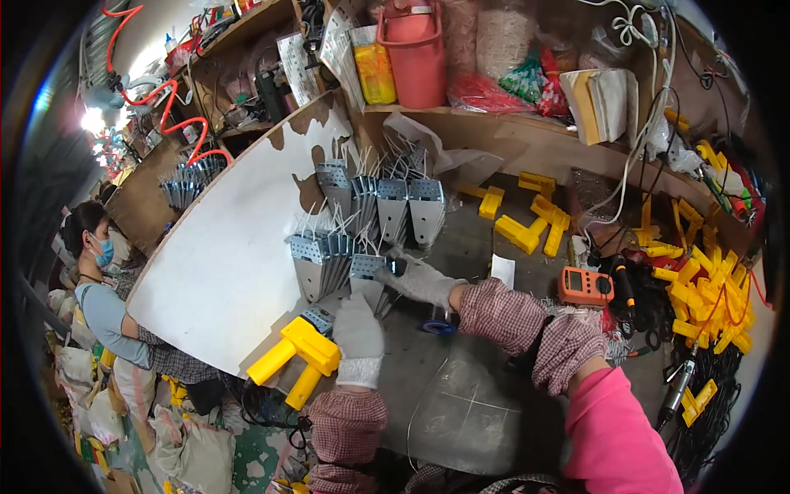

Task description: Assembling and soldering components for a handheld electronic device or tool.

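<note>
My left hand (pixel 360 331), in a white glove, has its fingers closed at the narrow lower end of a tapered metal plate (pixel 367 269) with a perforated top. From the right, my gloved right hand (pixel 420 281) reaches that plate's upper side, fingers pinched around a small dark part that is too small to name. Several similar plates with thin white wires stand in clusters (pixel 313 259) just behind and to the left. Beside my left hand lies a yellow plastic T-shaped handle (pixel 300 354) with a perforated metal piece at its end. A blue round-rimmed object (pixel 438 327) sits below my right wrist.
An orange multimeter (pixel 586 286) and a heap of yellow handles (pixel 716 296) lie to the right. More yellow handles (pixel 527 230) lie at the back. A red bucket (pixel 411 53) stands on the shelf. A white board (pixel 214 247) borders the left, with a masked person (pixel 107 305) beyond.
</note>
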Demonstrator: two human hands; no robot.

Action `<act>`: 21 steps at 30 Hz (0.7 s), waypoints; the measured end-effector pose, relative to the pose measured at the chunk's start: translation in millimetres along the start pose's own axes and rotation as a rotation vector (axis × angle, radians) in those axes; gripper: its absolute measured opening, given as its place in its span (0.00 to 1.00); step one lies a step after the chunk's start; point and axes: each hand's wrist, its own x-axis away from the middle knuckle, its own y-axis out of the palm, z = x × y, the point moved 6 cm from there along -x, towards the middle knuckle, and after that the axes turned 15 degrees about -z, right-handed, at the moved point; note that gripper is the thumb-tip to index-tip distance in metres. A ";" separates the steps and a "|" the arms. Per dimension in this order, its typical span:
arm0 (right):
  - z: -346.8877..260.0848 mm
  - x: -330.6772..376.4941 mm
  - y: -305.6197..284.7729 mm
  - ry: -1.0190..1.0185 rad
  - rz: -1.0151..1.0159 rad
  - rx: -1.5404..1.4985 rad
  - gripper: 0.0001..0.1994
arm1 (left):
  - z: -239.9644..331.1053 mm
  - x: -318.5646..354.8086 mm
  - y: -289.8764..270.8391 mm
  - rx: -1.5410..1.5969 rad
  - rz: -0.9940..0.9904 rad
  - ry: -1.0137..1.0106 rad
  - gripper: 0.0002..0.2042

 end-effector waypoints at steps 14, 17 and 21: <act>-7.6 109.5 -38.5 0.300 0.205 0.194 0.29 | 25.1 -71.9 -56.5 0.232 0.348 0.446 0.09; -7.4 146.3 -100.6 0.089 0.418 -0.014 0.33 | 25.0 -78.2 -49.8 0.219 0.283 0.432 0.09; 24.0 205.2 -160.7 0.378 0.283 0.258 0.32 | -0.1 -76.1 -52.3 0.254 0.274 0.428 0.10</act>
